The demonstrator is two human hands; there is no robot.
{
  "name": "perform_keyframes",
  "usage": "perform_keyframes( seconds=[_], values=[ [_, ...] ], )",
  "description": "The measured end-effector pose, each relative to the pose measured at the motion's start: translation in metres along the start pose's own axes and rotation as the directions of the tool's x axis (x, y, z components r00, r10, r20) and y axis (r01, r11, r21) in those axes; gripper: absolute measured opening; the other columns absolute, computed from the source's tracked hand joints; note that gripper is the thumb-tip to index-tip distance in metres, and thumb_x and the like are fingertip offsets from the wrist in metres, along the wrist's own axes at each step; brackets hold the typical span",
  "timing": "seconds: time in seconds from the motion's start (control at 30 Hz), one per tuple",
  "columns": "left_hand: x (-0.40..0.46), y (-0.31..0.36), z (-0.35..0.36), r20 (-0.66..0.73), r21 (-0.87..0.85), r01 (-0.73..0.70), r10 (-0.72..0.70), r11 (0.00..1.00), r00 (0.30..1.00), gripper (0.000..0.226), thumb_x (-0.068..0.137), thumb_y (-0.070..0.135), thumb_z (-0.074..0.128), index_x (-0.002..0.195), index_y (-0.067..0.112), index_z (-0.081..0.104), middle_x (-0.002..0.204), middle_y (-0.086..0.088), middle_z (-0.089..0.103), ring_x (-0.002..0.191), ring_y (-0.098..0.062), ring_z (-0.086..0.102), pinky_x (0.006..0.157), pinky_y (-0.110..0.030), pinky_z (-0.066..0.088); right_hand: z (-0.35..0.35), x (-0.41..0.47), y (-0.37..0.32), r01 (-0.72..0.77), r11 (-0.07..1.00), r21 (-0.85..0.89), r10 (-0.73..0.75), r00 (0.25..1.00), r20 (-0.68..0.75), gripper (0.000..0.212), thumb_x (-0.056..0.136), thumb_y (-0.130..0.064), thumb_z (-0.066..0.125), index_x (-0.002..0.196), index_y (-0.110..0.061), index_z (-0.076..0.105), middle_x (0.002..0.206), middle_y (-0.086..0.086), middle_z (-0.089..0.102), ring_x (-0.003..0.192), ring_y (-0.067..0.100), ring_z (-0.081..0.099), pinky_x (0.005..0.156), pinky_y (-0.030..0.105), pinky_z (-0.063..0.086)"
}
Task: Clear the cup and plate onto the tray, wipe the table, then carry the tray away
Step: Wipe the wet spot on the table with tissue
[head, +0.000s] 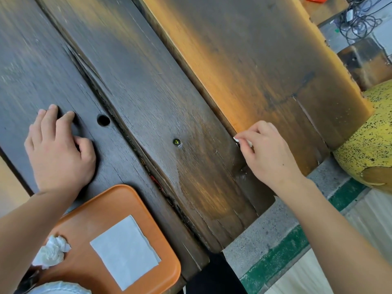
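An orange tray [89, 217] sits at the near edge of the dark wooden table [148, 81]. On it lie a flat white napkin [125, 253] and a crumpled tissue [52, 252]. A pale rim [61, 288] shows at the bottom edge, too cut off to tell if it is the cup or the plate. My left hand [60, 149] rests on the table beyond the tray, fingers bent and holding nothing. My right hand [267, 153] pinches a small white scrap of tissue [237, 140] at a plank seam near the table's right edge.
A round hole [103, 120] and a small screw [176, 142] mark the tabletop. A yellow speckled round object [369, 141] stands right of the table. Grey floor with a green stripe [275, 257] lies below. Cables [358, 22] and a wooden block [367, 62] are at far right.
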State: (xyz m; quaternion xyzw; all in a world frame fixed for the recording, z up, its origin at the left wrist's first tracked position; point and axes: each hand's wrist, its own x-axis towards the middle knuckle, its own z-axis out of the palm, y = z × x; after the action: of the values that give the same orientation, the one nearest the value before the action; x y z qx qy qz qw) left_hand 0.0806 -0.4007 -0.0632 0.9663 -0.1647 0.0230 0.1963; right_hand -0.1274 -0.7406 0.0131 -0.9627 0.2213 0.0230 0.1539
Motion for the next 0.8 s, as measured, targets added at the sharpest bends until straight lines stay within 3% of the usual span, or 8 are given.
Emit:
perform_keyframes(
  seconds=[0.27, 0.43, 0.67, 0.8],
  values=[
    [0.000, 0.001, -0.001, -0.002, 0.005, -0.003, 0.003, 1.000, 1.000, 0.055, 0.088, 0.023, 0.037, 0.141, 0.008, 0.045, 0.161, -0.020, 0.035, 0.152, -0.039, 0.028, 0.123, -0.058, 0.024, -0.006, 0.019, 0.005, -0.080, 0.996, 0.031, 0.072, 0.976, 0.205, 0.021, 0.100, -0.025, 0.054, 0.107, -0.023, 0.074, 0.102, -0.001, 0.058, 0.086, 0.012, 0.057, 0.075, 0.021, 0.046],
    [0.000, 0.007, -0.006, -0.006, 0.015, -0.020, 0.020, 1.000, 1.000, 0.056, 0.086, 0.021, 0.037, 0.138, 0.003, 0.047, 0.157, -0.025, 0.038, 0.149, -0.043, 0.030, 0.123, -0.058, 0.023, -0.008, 0.018, 0.004, -0.060, 0.997, 0.037, 0.050, 0.970, 0.237, 0.021, 0.100, -0.022, 0.055, 0.107, -0.020, 0.074, 0.102, -0.001, 0.057, 0.087, 0.013, 0.058, 0.077, 0.026, 0.053],
    [0.001, 0.004, -0.003, 0.007, -0.015, -0.008, 0.008, 1.000, 1.000, 0.057, 0.087, 0.023, 0.036, 0.140, 0.004, 0.046, 0.159, -0.022, 0.036, 0.151, -0.042, 0.029, 0.122, -0.059, 0.024, -0.011, 0.017, 0.007, -0.039, 0.999, 0.035, 0.029, 0.965, 0.259, 0.021, 0.100, -0.020, 0.056, 0.110, -0.020, 0.074, 0.104, -0.004, 0.055, 0.091, 0.008, 0.053, 0.077, 0.018, 0.043],
    [0.000, 0.002, -0.001, -0.011, 0.008, -0.022, 0.023, 1.000, 1.000, 0.055, 0.087, 0.023, 0.036, 0.139, 0.006, 0.046, 0.158, -0.022, 0.037, 0.150, -0.041, 0.029, 0.123, -0.058, 0.024, -0.012, 0.015, 0.006, -0.032, 0.999, 0.035, 0.022, 0.965, 0.262, 0.022, 0.100, -0.019, 0.055, 0.111, -0.018, 0.074, 0.104, -0.002, 0.055, 0.093, 0.010, 0.054, 0.079, 0.022, 0.048]
  ],
)
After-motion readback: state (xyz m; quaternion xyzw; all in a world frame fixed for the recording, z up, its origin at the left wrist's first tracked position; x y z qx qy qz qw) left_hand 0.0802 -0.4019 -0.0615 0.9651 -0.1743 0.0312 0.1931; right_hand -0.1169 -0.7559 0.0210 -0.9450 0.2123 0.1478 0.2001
